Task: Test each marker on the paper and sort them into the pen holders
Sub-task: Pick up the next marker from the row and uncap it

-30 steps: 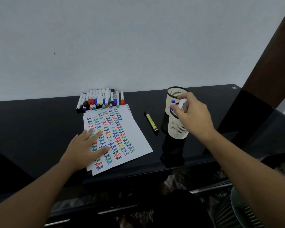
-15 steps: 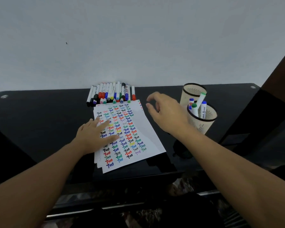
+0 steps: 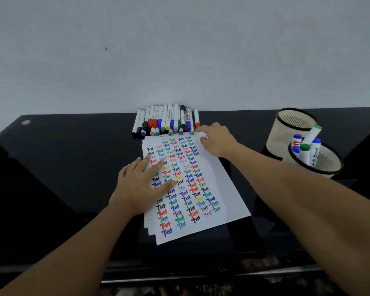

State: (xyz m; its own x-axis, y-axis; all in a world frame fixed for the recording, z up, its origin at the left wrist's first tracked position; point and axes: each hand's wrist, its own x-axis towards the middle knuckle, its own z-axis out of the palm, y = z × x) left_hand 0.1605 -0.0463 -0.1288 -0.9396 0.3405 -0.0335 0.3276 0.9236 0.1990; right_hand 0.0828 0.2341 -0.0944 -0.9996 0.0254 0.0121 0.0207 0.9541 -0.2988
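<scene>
A stack of white paper point(image 3: 222, 189) covered in coloured "Test" words lies on the black table point(image 3: 73, 167). My left hand point(image 3: 141, 184) presses flat on its left side. Behind the paper lies a row of several capped markers point(image 3: 165, 120). My right hand point(image 3: 218, 142) is at the paper's top right corner, its fingertips by the red-capped marker point(image 3: 196, 117) at the row's right end, holding nothing that I can see. On the right stand two beige pen holders: the far one point(image 3: 286, 129) looks empty, the near one point(image 3: 331, 167) holds several blue and green capped markers point(image 3: 308, 144).
A grey wall rises right behind the table's back edge. A metal fitting point(image 3: 25, 122) sits in the table's far left corner. My right forearm crosses the table between the paper and the holders. Dark floor shows below the front edge.
My right hand left the near holder, where it dropped a marker, and swung left to the right end of the marker row. My left hand stayed flat on the paper.
</scene>
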